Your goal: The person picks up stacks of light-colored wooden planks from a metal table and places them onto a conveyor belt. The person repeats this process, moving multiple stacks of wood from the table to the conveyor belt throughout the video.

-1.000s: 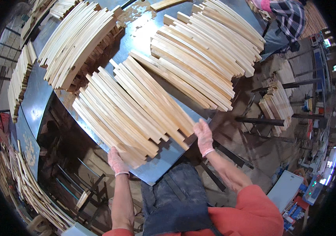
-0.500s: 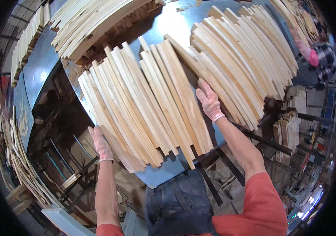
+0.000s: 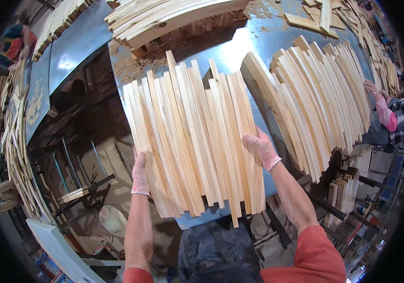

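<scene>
A row of pale wooden strips [image 3: 197,141] lies side by side before me on a blue metal table, their ends uneven. My left hand [image 3: 140,175], in a pinkish knit glove, presses against the row's left edge, its fingertips partly hidden by the wood. On the opposite edge, my right hand [image 3: 262,147] in a matching glove grips the outermost strip, thumb on top and other fingers mostly hidden at the side. The strips are squeezed between both hands. One strip sticks out toward me past the others.
Right of my row lies another row of strips [image 3: 322,104]. A stack of thicker boards [image 3: 178,21] stands at the back beside sawdust on the blue table [image 3: 228,47]. Co-workers are at far left [image 3: 15,45] and far right [image 3: 391,113]. A white hard hat [image 3: 112,220] sits low left.
My right hand has come against the row's right edge, and the left hand now presses its left edge. The strips sit closer together, with a wider gap to the row at right.
</scene>
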Available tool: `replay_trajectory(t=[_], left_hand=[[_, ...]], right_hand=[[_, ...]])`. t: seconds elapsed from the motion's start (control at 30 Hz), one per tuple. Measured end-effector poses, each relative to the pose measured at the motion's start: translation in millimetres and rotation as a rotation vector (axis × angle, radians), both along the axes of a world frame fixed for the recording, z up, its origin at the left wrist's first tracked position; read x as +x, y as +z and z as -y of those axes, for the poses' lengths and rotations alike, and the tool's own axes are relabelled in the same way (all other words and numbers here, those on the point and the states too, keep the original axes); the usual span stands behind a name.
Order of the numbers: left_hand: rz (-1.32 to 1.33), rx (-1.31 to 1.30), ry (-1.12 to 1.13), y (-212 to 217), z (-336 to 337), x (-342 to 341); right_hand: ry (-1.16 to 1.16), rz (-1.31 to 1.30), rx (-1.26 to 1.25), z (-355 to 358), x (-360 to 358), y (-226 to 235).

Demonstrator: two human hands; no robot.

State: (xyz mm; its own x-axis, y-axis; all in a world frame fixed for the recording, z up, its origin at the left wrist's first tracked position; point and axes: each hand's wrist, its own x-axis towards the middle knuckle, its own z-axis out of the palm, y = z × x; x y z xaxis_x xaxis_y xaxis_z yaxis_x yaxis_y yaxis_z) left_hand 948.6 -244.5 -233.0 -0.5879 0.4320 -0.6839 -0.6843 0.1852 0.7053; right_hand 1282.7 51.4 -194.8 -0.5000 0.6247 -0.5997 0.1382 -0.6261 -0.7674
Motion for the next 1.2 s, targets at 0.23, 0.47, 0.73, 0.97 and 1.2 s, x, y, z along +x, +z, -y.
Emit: replay_trajectory(t=[0.23, 0.47, 0.73, 0.97, 1.2], left_hand=[[0.237, -0.073, -0.045, 16, 117, 45], [0.301, 0.101, 0.082, 32, 200, 102], [0.256, 0.315, 0.309, 58, 302, 137], [0.036, 0.441, 0.315, 149, 450, 140], [-0.143, 0.493, 0.553, 218, 623, 146]], right_hand=[[0.123, 0.060, -0.152, 53, 13, 0], [0.235, 0.033, -0.166, 103, 6, 19], [0.549, -0.102, 0.030, 175, -52, 72], [0.666, -0.169, 0.217, 281, -111, 160], [0.914, -0.387, 0.114, 452, -189, 291]])
